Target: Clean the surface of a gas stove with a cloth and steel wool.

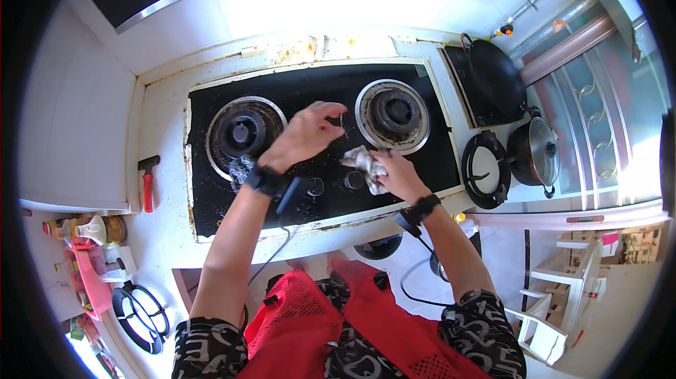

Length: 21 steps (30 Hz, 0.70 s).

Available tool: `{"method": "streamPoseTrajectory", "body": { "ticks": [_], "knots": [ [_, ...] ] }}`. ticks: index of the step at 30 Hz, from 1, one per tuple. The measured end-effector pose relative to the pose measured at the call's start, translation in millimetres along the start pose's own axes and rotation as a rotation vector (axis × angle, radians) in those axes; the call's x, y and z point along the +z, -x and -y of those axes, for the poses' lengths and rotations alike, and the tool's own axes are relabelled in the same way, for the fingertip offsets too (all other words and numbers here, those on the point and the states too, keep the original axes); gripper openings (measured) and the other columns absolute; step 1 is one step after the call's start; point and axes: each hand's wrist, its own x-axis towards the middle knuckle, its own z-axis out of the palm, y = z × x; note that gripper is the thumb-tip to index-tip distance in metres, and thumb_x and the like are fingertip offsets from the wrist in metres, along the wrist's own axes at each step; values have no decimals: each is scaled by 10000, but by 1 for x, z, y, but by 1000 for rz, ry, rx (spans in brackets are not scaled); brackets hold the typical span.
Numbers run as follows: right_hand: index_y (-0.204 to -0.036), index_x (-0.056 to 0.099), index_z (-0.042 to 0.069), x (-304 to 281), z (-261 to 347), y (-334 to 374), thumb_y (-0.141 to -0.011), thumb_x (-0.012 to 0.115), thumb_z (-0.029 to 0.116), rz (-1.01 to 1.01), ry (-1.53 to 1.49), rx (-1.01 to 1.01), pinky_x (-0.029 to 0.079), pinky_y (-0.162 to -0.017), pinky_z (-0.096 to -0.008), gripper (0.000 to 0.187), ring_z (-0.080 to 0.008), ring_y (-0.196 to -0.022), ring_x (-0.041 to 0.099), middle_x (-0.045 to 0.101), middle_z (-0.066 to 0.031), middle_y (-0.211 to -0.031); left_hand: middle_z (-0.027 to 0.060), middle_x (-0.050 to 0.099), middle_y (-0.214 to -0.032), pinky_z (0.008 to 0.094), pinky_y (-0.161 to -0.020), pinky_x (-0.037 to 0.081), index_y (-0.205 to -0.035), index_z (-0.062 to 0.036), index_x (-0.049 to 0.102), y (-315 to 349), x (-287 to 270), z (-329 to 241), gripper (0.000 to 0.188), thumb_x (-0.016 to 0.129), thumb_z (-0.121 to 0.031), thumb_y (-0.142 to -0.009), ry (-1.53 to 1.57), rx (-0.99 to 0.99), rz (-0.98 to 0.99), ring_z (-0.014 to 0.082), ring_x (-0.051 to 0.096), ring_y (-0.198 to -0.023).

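A black glass gas hob [310,83] with two burners lies in front of me. My left hand [310,134] hovers over the middle of it, fingers and thumb curled toward each other. Something thin and pale shows at the fingertips, too small to name. My right hand [403,177] grips a crumpled, grey-stained white cloth [365,168] against the glass, just below the right burner [394,115]. Beside my left wrist, a silvery steel wool scourer [241,169] rests at the lower edge of the left burner [243,131]. A control knob [315,187] sits between my forearms.
On the left counter lies a red-handled scraper [148,185]. A round black pan support [141,317] stands lower left, near several bottles [90,230]. At right are a black wok [496,79], a lidded pot [535,152] and another pan support [486,196]. Cables hang from both wrist devices.
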Motion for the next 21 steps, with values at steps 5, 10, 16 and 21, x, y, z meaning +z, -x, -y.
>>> {"method": "streamPoseTrajectory", "body": {
  "ticks": [5,10,16,21],
  "knots": [
    [-1276,555,202,10,30,-85,-758,651,41,26,8,-108,507,-816,-449,551,-400,-906,618,599,-194,-1008,135,656,-1052,282,-729,535,-1167,-6,614,70,-63,-1,350,677,-41,-824,-70,16,-288,186,671,-840],
    [-1229,564,192,39,70,-150,-775,639,92,42,119,-201,515,-826,-456,471,-404,-922,626,627,-205,-1010,164,676,-1020,310,-709,546,-1101,-3,638,135,-93,20,331,714,-27,-780,-300,-139,-445,252,682,-865],
    [-1055,619,55,-6,57,-173,-754,641,-19,223,-406,0,582,-530,-328,311,-192,-715,688,678,-117,-846,194,570,-1193,402,-883,499,-1227,-111,597,178,-83,47,554,767,-91,-701,-602,-184,-368,368,605,-1004],
    [-1309,457,50,-12,11,-199,-770,745,303,157,166,73,536,-831,-405,662,-313,-1025,638,615,-214,-1139,257,461,-1270,434,-847,521,-1365,-180,461,161,-44,52,717,782,-302,-736,-646,-333,-265,418,597,-1022]
  ]
}}
